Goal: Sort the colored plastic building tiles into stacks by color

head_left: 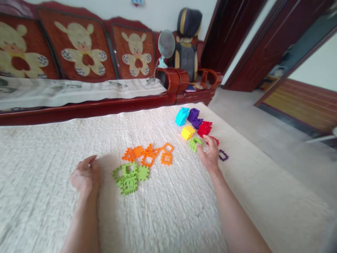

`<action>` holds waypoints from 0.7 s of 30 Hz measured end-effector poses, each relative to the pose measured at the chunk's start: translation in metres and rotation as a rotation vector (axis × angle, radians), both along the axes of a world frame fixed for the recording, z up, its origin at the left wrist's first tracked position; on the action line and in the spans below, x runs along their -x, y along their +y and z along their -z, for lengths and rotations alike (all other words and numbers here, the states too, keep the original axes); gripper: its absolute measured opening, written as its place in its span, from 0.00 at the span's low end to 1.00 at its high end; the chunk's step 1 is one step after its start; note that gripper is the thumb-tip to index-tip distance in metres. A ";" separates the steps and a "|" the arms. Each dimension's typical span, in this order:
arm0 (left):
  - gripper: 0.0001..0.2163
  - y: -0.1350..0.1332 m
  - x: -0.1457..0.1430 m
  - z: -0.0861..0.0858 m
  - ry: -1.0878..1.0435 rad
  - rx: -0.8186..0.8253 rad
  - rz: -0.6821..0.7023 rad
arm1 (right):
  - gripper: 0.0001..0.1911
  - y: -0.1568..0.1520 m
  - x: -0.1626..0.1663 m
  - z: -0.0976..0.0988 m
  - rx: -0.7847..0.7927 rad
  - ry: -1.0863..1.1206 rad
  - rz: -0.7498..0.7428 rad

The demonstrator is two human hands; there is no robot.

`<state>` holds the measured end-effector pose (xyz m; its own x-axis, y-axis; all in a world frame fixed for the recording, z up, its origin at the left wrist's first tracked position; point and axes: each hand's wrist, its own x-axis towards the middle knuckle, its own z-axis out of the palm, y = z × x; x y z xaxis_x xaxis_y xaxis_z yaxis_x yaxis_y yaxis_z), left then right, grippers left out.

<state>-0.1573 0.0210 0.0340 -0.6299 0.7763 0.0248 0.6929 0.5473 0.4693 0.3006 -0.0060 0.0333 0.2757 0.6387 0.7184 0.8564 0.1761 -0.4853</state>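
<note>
My right hand (210, 154) is at a small stack of green interlocking building pieces (194, 144), thumb and forefinger around its near right end. My left hand (86, 174) rests on the pale bedspread with its fingers curled in and a ring on one finger; nothing shows in it. Between the hands lie loose green notched pieces (129, 184), partly overlapping. Just beyond them spreads a group of orange notched pieces (149, 160), some square and some with open frames.
Past my right hand stand stacks of pieces: yellow (187, 132), light blue (182, 116), purple (194, 116) and red (204, 129). A dark purple frame piece (223, 155) lies to the right. Behind stands a wooden sofa (118, 103) with a small fan (166, 45).
</note>
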 end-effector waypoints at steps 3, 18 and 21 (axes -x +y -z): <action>0.20 -0.003 -0.004 -0.002 -0.001 -0.048 0.024 | 0.16 -0.001 0.012 -0.007 -0.107 -0.041 -0.038; 0.19 -0.005 -0.006 0.003 0.024 -0.128 0.025 | 0.20 -0.035 0.172 0.000 0.337 -0.200 -0.816; 0.18 -0.005 -0.005 0.005 0.024 -0.124 0.027 | 0.26 -0.036 0.184 -0.001 0.383 -0.249 -0.761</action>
<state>-0.1518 0.0160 0.0295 -0.6067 0.7831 0.1370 0.7188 0.4668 0.5151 0.1166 -0.0416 0.0342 -0.4578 0.7941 0.3998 0.6617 0.6047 -0.4433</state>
